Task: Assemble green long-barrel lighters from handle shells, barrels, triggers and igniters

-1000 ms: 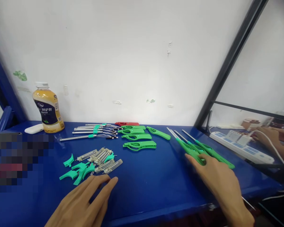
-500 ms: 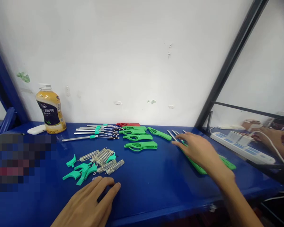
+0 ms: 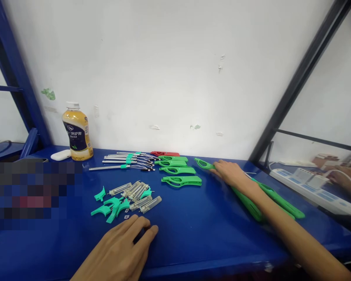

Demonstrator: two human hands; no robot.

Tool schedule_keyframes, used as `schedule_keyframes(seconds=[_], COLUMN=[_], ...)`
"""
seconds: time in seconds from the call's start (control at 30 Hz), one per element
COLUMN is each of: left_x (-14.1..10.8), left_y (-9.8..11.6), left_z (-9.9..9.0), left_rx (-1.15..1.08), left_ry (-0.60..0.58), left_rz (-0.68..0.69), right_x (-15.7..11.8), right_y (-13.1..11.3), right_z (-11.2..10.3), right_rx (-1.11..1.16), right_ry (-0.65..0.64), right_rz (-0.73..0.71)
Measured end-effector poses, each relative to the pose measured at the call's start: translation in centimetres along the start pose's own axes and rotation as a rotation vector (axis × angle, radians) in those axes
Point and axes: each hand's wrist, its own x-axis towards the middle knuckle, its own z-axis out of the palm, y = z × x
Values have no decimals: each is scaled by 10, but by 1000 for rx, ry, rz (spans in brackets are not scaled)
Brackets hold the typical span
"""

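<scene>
My left hand (image 3: 124,244) rests on the blue table, fingers loosely curled and apart, holding nothing, just below the teal triggers (image 3: 114,207) and the clear tubes (image 3: 139,193). At the back right, my right hand (image 3: 228,171) has its fingers around the rear end of a green lighter shell (image 3: 204,164). Several more green shells (image 3: 179,180) and a red one (image 3: 166,153) lie left of it. Metal rods with teal collars and thin wires (image 3: 117,160) are at the back. Beneath my right forearm lie assembled green lighters (image 3: 277,199), partly hidden.
A yellow drink bottle (image 3: 78,134) and a white case (image 3: 61,155) stand at the back left. A white power strip (image 3: 316,191) with plugs is at the right. Another person's hand (image 3: 346,177) shows at the right edge.
My right hand has moved from above the assembled lighters to the single green shell at the back and closed on its end. The view has shifted slightly left.
</scene>
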Motion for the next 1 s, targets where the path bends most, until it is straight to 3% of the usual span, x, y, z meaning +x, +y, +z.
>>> schedule_keyframes(seconds=[0.17, 0.27, 0.4, 0.5, 0.57, 0.83, 0.93, 1.0], left_x=[4, 3, 1, 1, 1, -2, 4, 15], left_y=[5, 4, 3, 3, 3, 4, -14, -39], left_z=[-1, 0, 1, 0, -1, -1, -10, -19], left_rx=[-13, -53, -109, -164, -185, -168, -26, 46], left_ry=[4, -6, -12, -10, -5, 26, 32, -34], left_rz=[-72, -151, -239, -287, -314, -333, -367, -430], right_x=[-27, -58, -85, -86, -82, -71, -72, -75], right_y=[-8, -36, -82, -101, -99, -33, -27, -36], right_z=[-53, -73, -76, -74, -73, -56, -52, -55], right_rx=[8, 94, 203, 254, 263, 42, 30, 55], right_ry=[-324, -475, -640, -629, -585, -451, -413, -394], right_rz=[-192, -352, -449, -481, -487, -351, -317, -308])
